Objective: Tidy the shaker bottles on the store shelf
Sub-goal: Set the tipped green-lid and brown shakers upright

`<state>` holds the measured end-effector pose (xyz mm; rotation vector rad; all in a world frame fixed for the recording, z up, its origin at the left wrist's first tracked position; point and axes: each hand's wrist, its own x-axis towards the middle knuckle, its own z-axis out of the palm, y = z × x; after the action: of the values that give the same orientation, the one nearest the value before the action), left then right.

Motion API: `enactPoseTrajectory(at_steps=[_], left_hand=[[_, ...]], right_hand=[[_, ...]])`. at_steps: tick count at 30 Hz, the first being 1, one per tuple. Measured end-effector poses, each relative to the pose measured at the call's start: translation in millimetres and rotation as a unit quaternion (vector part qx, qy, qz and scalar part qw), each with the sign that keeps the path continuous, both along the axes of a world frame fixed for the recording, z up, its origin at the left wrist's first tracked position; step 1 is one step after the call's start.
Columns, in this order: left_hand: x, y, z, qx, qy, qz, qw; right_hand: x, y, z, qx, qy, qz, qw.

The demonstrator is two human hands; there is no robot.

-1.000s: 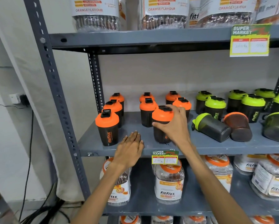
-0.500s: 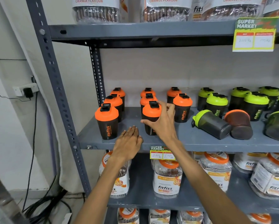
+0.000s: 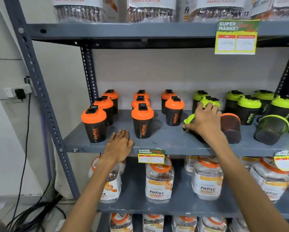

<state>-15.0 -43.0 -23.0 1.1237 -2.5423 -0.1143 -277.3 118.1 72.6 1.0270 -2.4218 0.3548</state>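
Black shaker bottles stand on the grey middle shelf point(image 3: 165, 141): orange-lidded ones in rows on the left, green-lidded ones point(image 3: 248, 108) at the back right. The front-middle orange-lidded shaker point(image 3: 142, 122) stands upright with no hand on it. My right hand point(image 3: 203, 122) lies over a green-lidded shaker on its side point(image 3: 189, 118), thumb at its near side and fingers spread across its body, reaching towards an upright green lid behind. My left hand point(image 3: 119, 145) rests flat on the shelf's front edge, holding nothing.
An orange-rimmed shaker point(image 3: 230, 128) and another green-lidded one point(image 3: 271, 129) lie on their sides to the right. A price tag point(image 3: 151, 156) hangs on the shelf edge. Jars fill the shelves above and below. A slotted upright point(image 3: 40, 91) bounds the left.
My right hand let go of the front-middle orange-lidded shaker, which stands in line with its column, and moved right onto the lying green-lidded shaker. My left hand stayed on the shelf edge.
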Motion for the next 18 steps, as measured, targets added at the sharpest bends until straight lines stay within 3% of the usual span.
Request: enactPoseTrajectory(at_steps=[5,11,15,18], left_hand=[[-3,6,-4,-0.028,0.016,0.021,0.999],[-1,6,-9,-0.037,0.016,0.03,0.999],[-1,7,-10,-0.052,0.014,0.032,0.998],[-2,7,-11,-0.057,0.012,0.034,0.998]], right_hand=[[-17,-12,-8,0.093,-0.056,-0.01,0.994],[-25,-19,-22,0.07,-0.022,0.032,0.997],[-39,-8,-18,-0.055,-0.09,0.095,0.99],[-54,2,-8,-0.202,-0.189,0.182,0.944]])
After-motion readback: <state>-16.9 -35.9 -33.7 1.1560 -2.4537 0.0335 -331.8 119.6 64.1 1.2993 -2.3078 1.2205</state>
